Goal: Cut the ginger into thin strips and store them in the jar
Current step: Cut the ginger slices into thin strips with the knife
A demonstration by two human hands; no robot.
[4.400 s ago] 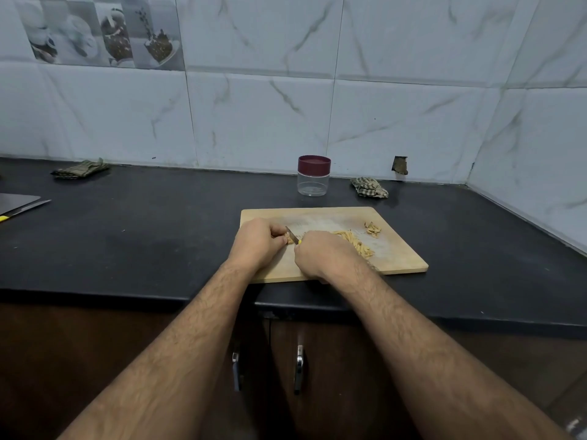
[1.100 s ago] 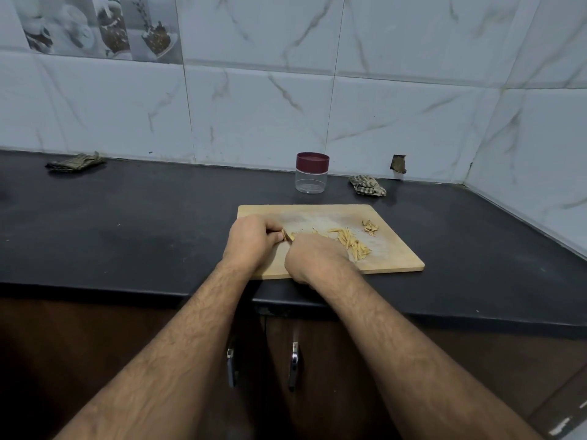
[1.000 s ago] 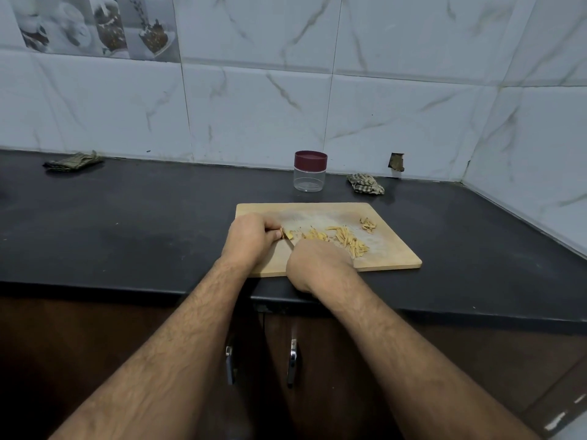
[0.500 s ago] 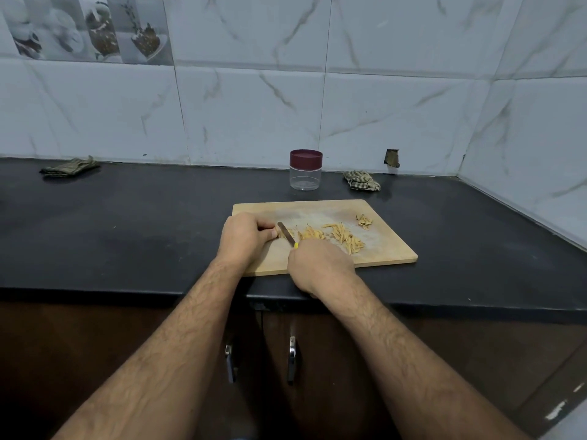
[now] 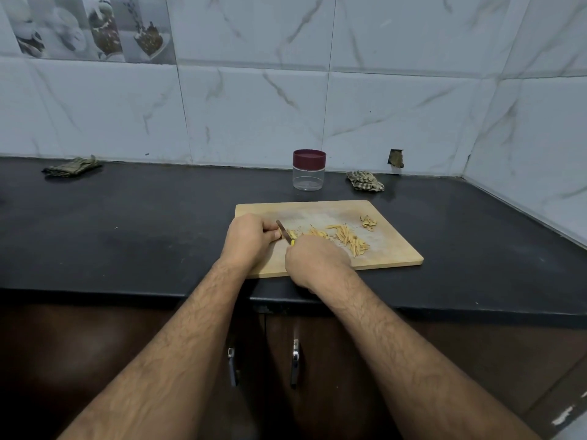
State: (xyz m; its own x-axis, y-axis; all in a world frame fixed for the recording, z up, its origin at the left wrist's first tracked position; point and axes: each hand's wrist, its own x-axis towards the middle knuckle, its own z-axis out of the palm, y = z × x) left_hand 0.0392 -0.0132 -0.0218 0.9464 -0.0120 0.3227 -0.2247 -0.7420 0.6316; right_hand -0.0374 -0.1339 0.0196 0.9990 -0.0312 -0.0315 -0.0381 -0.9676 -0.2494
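Observation:
A wooden cutting board [image 5: 394,246] lies on the black counter. My left hand [image 5: 249,238] pins a small piece of ginger [image 5: 281,232] at the board's left side; the piece is mostly hidden by the fingers. My right hand [image 5: 313,262] grips a small knife [image 5: 283,231] with a yellow handle, its blade resting against the ginger. A row of cut ginger strips [image 5: 346,239] lies to the right, and a little heap of peel scraps [image 5: 367,222] sits near the far right corner. The clear jar [image 5: 308,176] with a maroon lid stands behind the board, lid on.
A folded checked cloth [image 5: 365,181] lies right of the jar by the tiled wall. Another cloth [image 5: 72,166] lies far left on the counter [image 5: 127,223]. Cabinet doors with two metal handles [image 5: 295,360] are below the counter edge.
The knife blade has come up into view and sits against the ginger at my left fingertips. The pile of strips has spread a bit leftward. The camera view shifted slightly.

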